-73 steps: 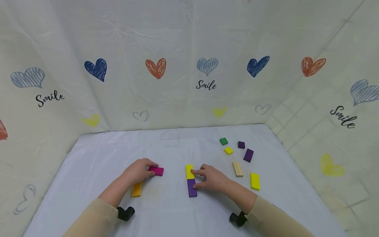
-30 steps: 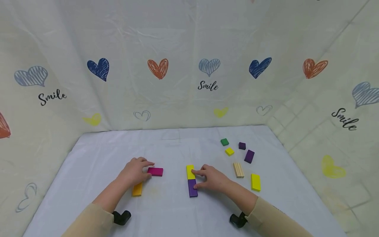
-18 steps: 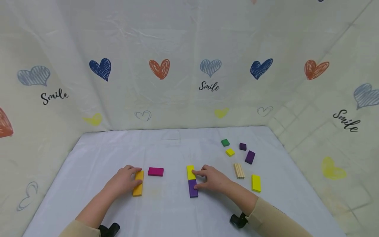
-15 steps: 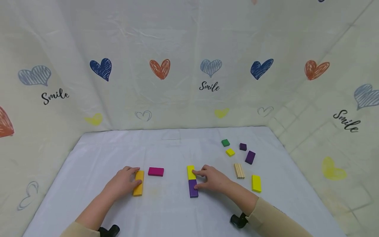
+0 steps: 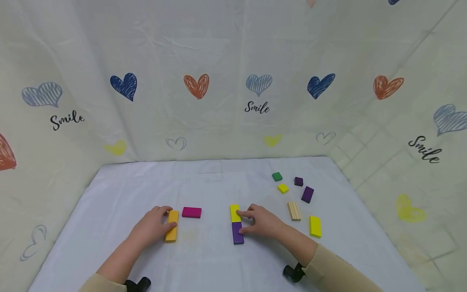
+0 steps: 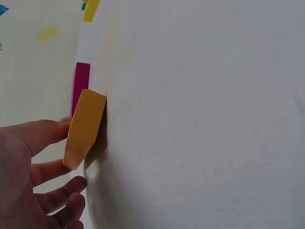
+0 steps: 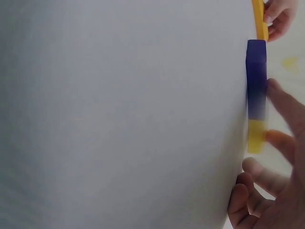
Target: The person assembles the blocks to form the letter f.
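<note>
In the head view, my left hand (image 5: 148,228) lies at the left, its thumb and index finger touching an orange block (image 5: 171,234) that lies lengthwise away from me. From the left wrist view, the thumb meets this block (image 6: 86,119) near its middle and the index finger near one end. Just right of it is a magenta block (image 5: 191,212), set crosswise and untouched. My right hand (image 5: 265,221) rests its index finger on a yellow block (image 5: 234,214) and its thumb on a purple block (image 5: 237,238). These two blocks join end to end in one line.
To the right lie a bundle of pale wooden sticks (image 5: 294,211), a larger yellow block (image 5: 315,226) and a dark purple block (image 5: 307,194). Farther back are small green (image 5: 277,176), yellow (image 5: 283,188) and dark purple (image 5: 298,181) blocks. A heart-printed sheet (image 5: 222,121) rises behind the white table.
My left hand has left the magenta block and come back to the orange one, which has shifted slightly right. The right hand has kept its place on the yellow and purple blocks.
</note>
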`<state>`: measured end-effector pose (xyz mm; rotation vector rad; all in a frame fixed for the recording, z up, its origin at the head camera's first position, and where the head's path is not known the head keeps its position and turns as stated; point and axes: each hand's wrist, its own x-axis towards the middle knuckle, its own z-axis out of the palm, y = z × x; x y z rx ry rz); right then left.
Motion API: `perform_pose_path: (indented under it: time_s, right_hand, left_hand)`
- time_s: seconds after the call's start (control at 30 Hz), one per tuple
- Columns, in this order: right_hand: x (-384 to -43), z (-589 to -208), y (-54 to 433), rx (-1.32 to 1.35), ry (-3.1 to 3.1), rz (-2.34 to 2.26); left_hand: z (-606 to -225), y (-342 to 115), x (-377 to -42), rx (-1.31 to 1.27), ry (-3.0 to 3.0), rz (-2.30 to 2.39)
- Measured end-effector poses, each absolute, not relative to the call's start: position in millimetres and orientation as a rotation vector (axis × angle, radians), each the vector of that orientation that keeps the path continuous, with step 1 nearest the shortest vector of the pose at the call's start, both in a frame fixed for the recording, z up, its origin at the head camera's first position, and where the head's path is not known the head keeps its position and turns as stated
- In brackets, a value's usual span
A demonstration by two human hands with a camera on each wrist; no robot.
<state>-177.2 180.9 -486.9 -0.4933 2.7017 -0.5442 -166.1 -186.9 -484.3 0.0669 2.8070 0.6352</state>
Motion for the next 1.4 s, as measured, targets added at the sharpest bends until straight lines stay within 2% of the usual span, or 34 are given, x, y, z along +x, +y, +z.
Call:
perform_pose_path:
  time_s: [0.47, 1.4]
  right_hand:
    - [-176.4, -485.9, 179.7, -0.507, 2.711, -0.534]
    - [-178.6, -489.3, 182.4, -0.512, 2.702, -0.54]
  left_hand:
    - [-482.3, -185.5, -170.7, -0.084, 2.685, 0.808]
    - [-480.1, -192.5, -170.2, -0.164, 2.59, 1.068]
